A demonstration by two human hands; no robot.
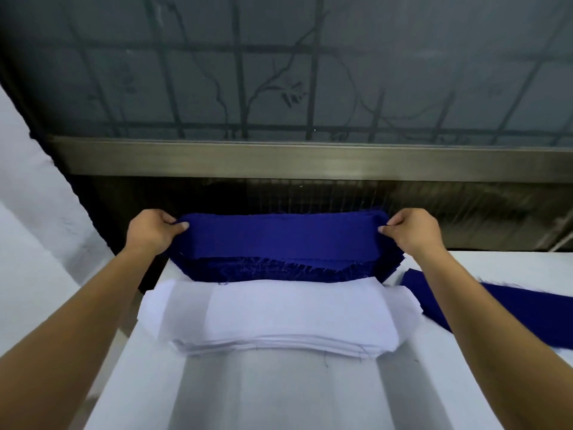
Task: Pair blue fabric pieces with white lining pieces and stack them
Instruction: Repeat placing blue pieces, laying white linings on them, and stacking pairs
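Note:
A thick stack of blue fabric pieces (279, 243) with frayed edges lies at the far edge of the white table (279, 392). My left hand (152, 231) pinches the top blue piece at its left end. At the right end, my right hand (412, 231) pinches the same piece. Just in front of the blue stack sits a stack of white lining pieces (279, 318), several layers deep, untouched by either hand.
A separate blue piece (508, 308) lies flat on the table to the right, partly under my right forearm. Behind the table runs a metal window ledge (310, 162) under frosted glass with bars. A white wall stands at the left.

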